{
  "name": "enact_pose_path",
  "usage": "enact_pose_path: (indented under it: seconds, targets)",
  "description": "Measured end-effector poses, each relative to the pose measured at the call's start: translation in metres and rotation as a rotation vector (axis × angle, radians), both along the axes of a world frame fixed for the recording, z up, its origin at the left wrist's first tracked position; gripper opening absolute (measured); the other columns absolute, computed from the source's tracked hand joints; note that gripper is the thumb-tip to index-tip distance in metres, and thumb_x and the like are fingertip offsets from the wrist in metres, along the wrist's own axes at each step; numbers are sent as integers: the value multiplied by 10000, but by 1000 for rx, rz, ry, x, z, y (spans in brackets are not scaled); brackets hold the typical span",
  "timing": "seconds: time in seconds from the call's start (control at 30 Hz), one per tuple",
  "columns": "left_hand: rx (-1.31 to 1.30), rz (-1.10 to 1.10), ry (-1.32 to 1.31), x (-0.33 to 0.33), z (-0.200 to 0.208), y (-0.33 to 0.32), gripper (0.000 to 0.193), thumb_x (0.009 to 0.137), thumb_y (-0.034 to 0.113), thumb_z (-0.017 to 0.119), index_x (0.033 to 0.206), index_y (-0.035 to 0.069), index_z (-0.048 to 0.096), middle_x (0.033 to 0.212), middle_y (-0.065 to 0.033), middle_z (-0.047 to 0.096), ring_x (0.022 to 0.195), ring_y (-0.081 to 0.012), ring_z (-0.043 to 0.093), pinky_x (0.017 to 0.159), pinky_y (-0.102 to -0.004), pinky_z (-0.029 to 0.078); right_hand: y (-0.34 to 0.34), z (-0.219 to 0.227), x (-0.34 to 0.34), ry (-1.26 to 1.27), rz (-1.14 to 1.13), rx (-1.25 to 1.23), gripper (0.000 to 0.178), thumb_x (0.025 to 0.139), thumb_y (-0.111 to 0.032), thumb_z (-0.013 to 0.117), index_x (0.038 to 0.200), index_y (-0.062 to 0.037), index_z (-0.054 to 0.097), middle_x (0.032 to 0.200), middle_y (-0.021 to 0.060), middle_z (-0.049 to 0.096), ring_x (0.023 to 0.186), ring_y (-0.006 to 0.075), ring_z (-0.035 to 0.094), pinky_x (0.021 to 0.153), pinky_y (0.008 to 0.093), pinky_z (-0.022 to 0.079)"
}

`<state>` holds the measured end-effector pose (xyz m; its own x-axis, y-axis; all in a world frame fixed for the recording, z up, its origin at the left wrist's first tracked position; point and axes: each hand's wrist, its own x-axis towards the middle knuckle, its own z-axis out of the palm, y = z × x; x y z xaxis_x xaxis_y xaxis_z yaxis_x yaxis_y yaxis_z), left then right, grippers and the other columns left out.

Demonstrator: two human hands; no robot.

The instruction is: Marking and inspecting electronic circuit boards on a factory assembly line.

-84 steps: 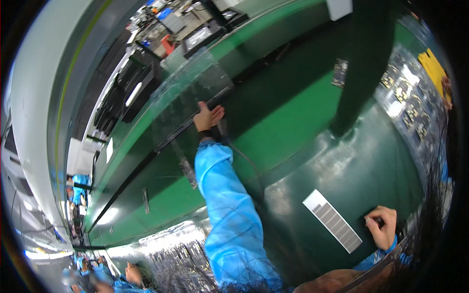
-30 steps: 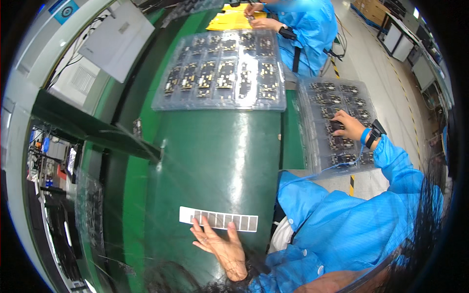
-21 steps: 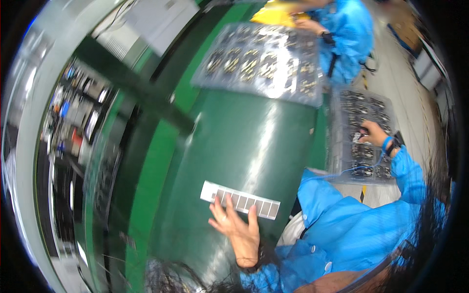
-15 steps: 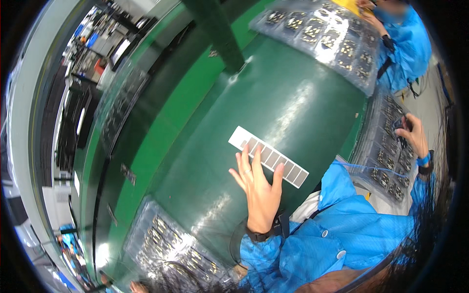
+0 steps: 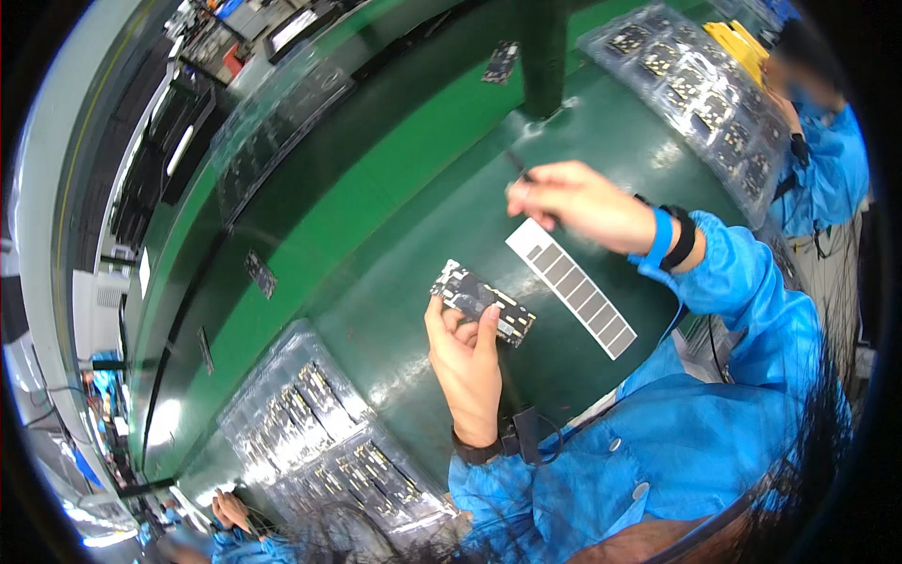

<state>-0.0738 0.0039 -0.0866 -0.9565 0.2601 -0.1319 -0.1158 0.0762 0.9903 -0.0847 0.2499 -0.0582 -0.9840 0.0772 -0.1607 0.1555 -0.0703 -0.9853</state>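
Black-and-silver rectangular circuit board [image 5: 477,293] sits clamped in the left hand [image 5: 467,367], angled forward over the green bench [image 5: 385,282]. The right hand [image 5: 583,207], pointing leftward beyond the white grey-patched strip [image 5: 571,289], pinches a slim dark object [image 5: 518,167].

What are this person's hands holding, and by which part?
The left hand grips a black rectangular circuit board along its near long edge. The right hand pinches a slim dark stick-like tool; whether by its middle or end is unclear.
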Motion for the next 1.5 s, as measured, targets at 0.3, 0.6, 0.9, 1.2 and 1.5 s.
enact_pose_path:
  seconds: [0.3, 0.6, 0.9, 1.2, 1.5]
  targets:
    - [-665, -75, 214, -3, 6, 12, 843, 843, 145, 841, 1527, -31, 381, 1236, -191, 548, 1124, -354, 537, 1002, -483, 431, 31, -36, -4, -20, -4, 29, 259, 1032, -248, 678, 1071, 6, 709, 891, 34, 701, 766, 94, 646, 712, 230, 533]
    - [-963, -379, 688, -9, 4, 7, 614, 801, 310, 856, 1354, 145, 645, 1346, -88, 599, 1218, -279, 559, 1118, -525, 334, 23, -50, 14, -43, -52, -75, 195, 969, -105, 742, 1111, 17, 687, 932, 45, 727, 845, 95, 675, 794, 254, 556]
    - [-897, 38, 376, 0, -1, 10, 287, 915, 123, 766, 1155, 32, 638, 633, -61, 612, 589, -207, 581, 621, -361, 464, 17, -45, 22, -1, -95, 120, 200, 936, -116, 785, 1060, 1, 681, 868, 48, 734, 809, 96, 701, 707, 242, 558]
    - [-717, -65, 84, 6, 11, 43, 386, 925, 104, 749, 1283, 31, 624, 893, -108, 719, 746, -182, 682, 719, -352, 528, 17, -46, 25, -11, -163, 191, 228, 925, -136, 802, 1010, -1, 639, 767, 63, 715, 663, 80, 651, 578, 240, 498]
    - [-1030, -392, 706, 14, -5, 54, 639, 858, 351, 783, 1404, 69, 608, 1507, -31, 522, 1301, -256, 534, 1099, -567, 357, 11, -41, 24, -31, -144, 251, 212, 920, -136, 809, 992, 4, 667, 774, 54, 719, 690, 71, 659, 595, 235, 502]
